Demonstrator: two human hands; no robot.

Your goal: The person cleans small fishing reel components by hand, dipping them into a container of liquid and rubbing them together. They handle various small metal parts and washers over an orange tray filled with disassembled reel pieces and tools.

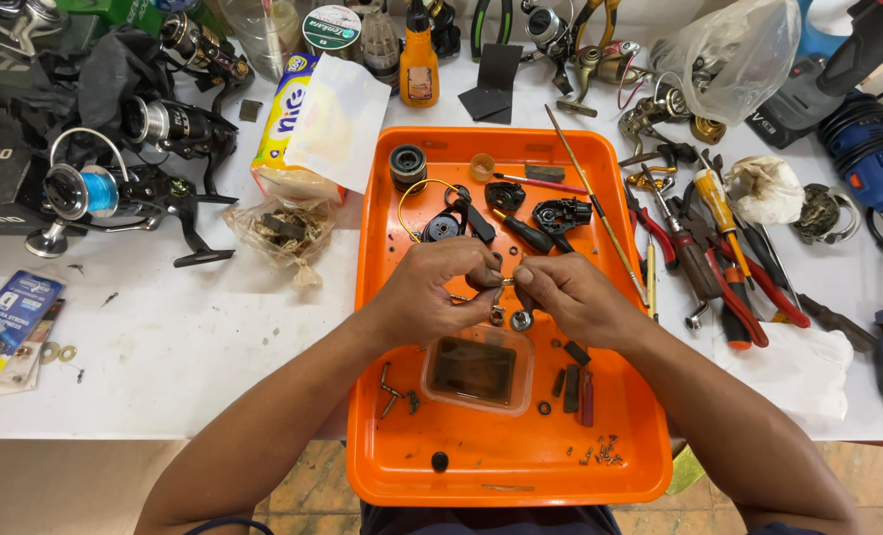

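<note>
both hands meet over the middle of the orange tray (382, 297), which lies on the white worktop (194, 327). the left hand (432, 292) is closed on a small dark metal part (488, 280), pinched between thumb and fingers. the right hand (570, 297) pinches a thin brass-coloured pin (507, 283) and holds its tip against that part. just below the fingers two small round metal pieces (509, 318) show; i cannot tell if they hang from the part or lie on the tray.

as i judge it, the step in hand is a fine fitting of the small pin and the part, which look like fishing reel pieces, above the tray. the next move seems to call for a steady left grip and a small, exact push or turn with the right fingers, held low over the tray, because near them lie a clear shallow dish (476, 372), loose tiny screws (600, 454) and a black reel body (560, 213), and a dropped piece could be lost among them.
</note>
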